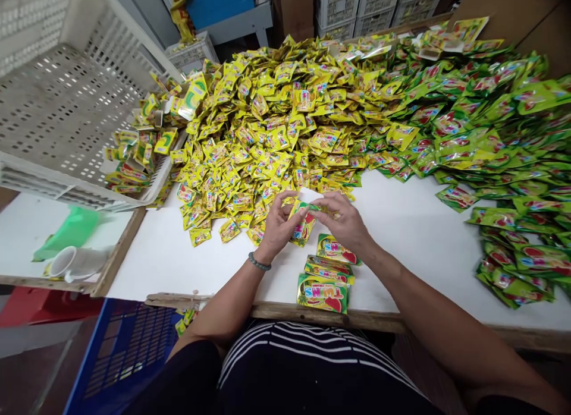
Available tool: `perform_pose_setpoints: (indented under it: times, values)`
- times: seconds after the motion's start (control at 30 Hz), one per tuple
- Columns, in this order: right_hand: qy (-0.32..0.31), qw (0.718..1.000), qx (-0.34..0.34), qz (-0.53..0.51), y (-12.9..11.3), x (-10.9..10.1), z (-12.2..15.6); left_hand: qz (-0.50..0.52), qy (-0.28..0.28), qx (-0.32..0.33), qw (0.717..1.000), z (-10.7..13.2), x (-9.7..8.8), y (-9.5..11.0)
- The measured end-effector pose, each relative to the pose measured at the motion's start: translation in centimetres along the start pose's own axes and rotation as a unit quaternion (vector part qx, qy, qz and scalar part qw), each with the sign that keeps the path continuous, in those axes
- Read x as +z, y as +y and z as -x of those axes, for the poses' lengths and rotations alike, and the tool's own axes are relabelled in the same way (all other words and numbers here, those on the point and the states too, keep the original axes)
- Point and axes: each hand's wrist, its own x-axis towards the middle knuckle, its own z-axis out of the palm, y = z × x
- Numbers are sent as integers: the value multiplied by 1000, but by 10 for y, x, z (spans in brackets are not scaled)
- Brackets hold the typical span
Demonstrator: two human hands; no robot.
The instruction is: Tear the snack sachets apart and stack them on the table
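Between my two hands is a small green and yellow printed carton, its white flap raised at the far end. My left hand grips its left side, with a beaded bracelet on the wrist. From the right, my right hand has thumb and fingers closed on the flap end. Similar cartons lie just below the hands: one by my right wrist, a second closer in, and one marked "TWINS" by the table edge. Beyond my fingers spreads a large heap of yellow sachets.
Green sachets pile up on the right. A white perforated crate tilts at left with several cartons in its mouth. Nearby are a white mug and green plastic bag. A blue crate stands below the wooden table edge.
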Motion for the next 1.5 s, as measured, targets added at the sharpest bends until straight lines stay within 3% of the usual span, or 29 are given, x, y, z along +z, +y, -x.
perform_pose_setpoints:
  times: [0.13, 0.2, 0.3, 0.4, 0.57, 0.8, 1.0, 1.2, 1.5]
  values:
    - [-95, 991, 64, -66, 5, 3, 2, -18, -49, -21, 998, 1, -2, -2]
    - [-79, 985, 98, -116, 6, 2, 3, 2, -55, -43, 998, 1, -3, -1]
    - [-41, 980, 114, -157, 5, 3, 3, 43, -9, -52, 998, 0, -2, 1]
    - [-60, 979, 115, -154, 2, 6, 4, 63, 23, -43, 997, -1, -2, 1]
    - [-78, 978, 119, -152, 2, 8, 4, 45, 3, -34, 998, -2, -4, -2]
    - [-74, 990, 91, -77, 0, 0, 3, 63, 41, -74, 994, -1, -4, 2]
    - [-75, 980, 133, -125, -5, 1, 3, 58, 36, -83, 994, 0, -2, 3]
    - [-51, 957, 209, -194, 9, -3, 2, 40, 8, -88, 995, -1, -2, 2]
    - [-101, 973, 140, -154, 6, -10, 3, 41, -3, -81, 996, 0, -7, 1]
